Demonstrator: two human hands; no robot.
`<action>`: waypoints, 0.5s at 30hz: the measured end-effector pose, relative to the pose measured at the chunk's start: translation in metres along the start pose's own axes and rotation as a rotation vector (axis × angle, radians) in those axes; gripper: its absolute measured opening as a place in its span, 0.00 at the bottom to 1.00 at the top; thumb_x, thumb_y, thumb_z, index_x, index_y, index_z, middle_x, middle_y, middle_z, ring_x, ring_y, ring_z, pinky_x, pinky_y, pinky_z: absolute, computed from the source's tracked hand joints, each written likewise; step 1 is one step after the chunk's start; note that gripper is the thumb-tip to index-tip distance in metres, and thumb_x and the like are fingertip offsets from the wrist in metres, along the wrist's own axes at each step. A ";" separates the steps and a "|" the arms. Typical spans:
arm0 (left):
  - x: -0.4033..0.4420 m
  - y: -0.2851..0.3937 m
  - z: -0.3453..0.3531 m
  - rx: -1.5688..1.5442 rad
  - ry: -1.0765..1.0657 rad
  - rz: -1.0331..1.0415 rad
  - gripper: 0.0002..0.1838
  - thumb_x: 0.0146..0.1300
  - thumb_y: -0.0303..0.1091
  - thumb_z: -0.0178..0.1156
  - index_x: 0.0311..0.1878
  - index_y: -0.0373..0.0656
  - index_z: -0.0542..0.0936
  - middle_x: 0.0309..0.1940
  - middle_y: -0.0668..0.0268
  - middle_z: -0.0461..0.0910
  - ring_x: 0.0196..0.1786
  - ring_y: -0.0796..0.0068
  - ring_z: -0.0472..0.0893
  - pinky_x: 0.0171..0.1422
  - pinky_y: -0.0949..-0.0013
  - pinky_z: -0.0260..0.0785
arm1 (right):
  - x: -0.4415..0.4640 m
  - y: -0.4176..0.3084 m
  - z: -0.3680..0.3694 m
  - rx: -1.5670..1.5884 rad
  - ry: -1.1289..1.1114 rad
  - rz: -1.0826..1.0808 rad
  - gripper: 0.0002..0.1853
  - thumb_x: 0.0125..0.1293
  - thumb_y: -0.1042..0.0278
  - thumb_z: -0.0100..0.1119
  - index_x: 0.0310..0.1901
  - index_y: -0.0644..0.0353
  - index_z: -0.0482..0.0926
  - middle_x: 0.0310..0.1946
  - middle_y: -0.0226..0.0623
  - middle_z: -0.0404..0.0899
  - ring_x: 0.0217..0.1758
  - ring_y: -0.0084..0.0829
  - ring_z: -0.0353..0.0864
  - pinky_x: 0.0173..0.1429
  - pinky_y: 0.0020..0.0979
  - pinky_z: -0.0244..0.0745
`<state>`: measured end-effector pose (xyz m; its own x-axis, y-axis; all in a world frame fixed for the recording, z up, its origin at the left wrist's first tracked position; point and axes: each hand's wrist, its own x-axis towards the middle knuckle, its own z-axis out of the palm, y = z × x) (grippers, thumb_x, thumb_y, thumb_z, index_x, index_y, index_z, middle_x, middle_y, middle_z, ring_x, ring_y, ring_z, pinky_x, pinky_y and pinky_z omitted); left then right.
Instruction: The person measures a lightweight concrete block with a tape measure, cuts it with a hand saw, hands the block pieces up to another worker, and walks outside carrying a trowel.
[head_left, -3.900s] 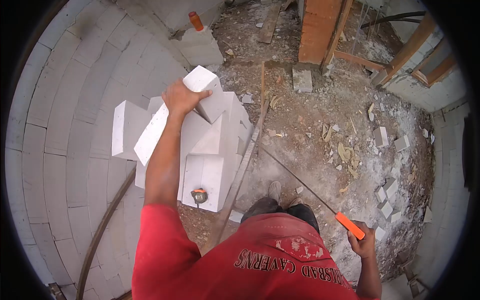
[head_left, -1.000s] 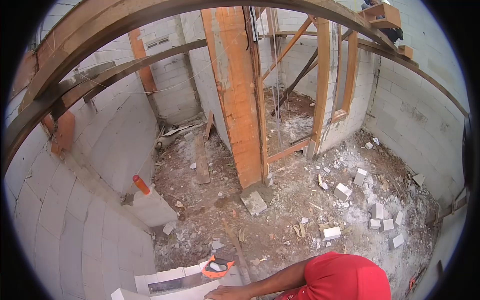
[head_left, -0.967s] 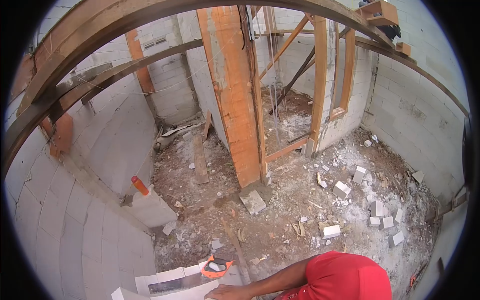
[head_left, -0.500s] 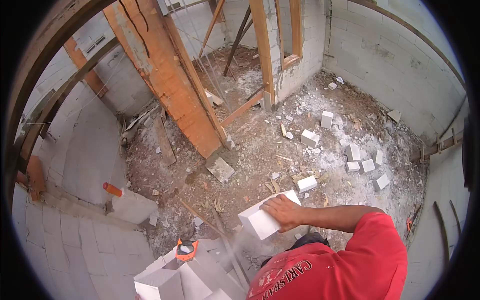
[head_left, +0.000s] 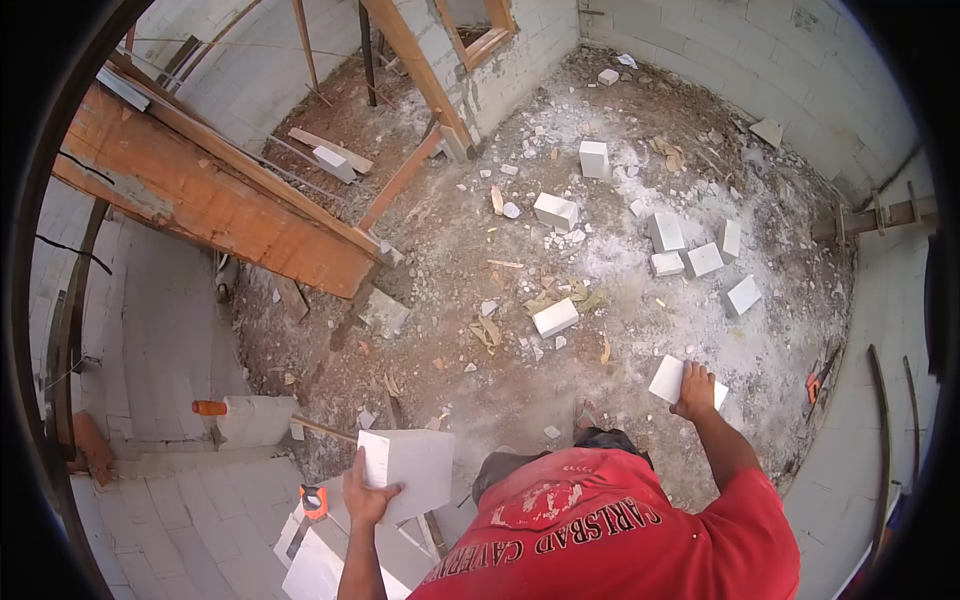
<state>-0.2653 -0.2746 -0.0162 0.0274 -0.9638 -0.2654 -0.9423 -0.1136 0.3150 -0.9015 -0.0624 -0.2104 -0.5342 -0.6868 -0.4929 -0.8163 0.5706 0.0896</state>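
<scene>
Larger white block (head_left: 418, 470) is clasped in the left hand (head_left: 366, 496) — smaller white block (head_left: 666, 379), well apart rightward, is gripped by the right hand (head_left: 696, 394), long axis running crosswise.

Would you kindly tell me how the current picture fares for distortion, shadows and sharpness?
Head view: strong wide-angle distortion, with a dark rounded border; head view: soft light, no hard shadows, though the white block in the left hand shows one brighter face; head view: lettering on the red shirt mostly legible.
</scene>
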 end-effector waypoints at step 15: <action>0.154 0.248 0.279 0.510 -0.426 -0.270 0.70 0.35 0.64 0.83 0.82 0.66 0.53 0.76 0.43 0.62 0.79 0.43 0.64 0.80 0.42 0.58 | -0.053 0.211 0.137 0.392 -0.142 1.152 0.76 0.30 0.48 0.85 0.82 0.54 0.46 0.64 0.52 0.70 0.71 0.54 0.69 0.75 0.54 0.65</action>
<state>-0.5883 -0.3838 -0.2334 0.2467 -0.7282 -0.6394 -0.9625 -0.1075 -0.2489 -1.0159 0.1559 -0.2837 -0.8515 0.3506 -0.3899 0.2523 0.9258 0.2816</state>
